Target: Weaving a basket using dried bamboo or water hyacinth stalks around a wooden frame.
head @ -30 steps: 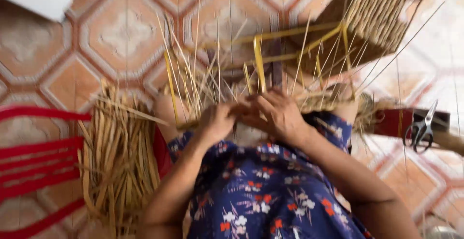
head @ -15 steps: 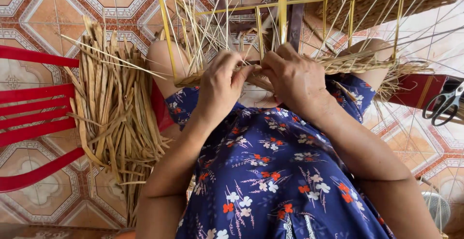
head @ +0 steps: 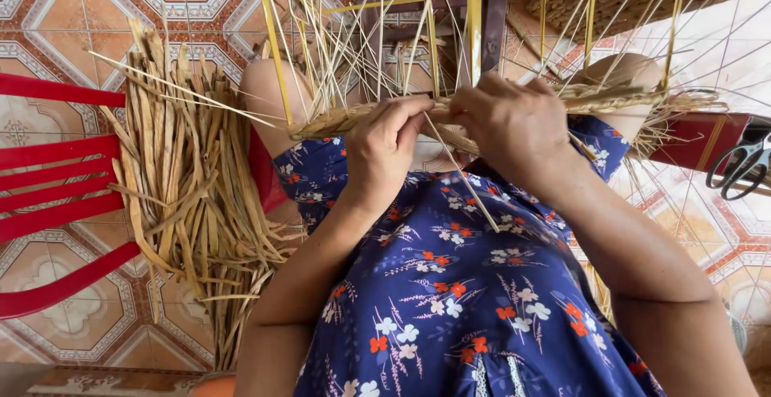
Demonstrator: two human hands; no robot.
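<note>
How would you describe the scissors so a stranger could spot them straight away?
Start at the patterned tile floor and go to the far right edge, past the right hand. The scissors lie by a red object; their dark looped handles and metal blades stand out among the straw.

No packages, no labels, no signs, no screens anywhere in view

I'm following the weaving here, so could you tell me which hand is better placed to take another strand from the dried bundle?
Probably the left. The left hand pinches the braided rim on the side nearest the bundle of dried strands; the right hand grips the rim farther away, toward the scissors.
</note>
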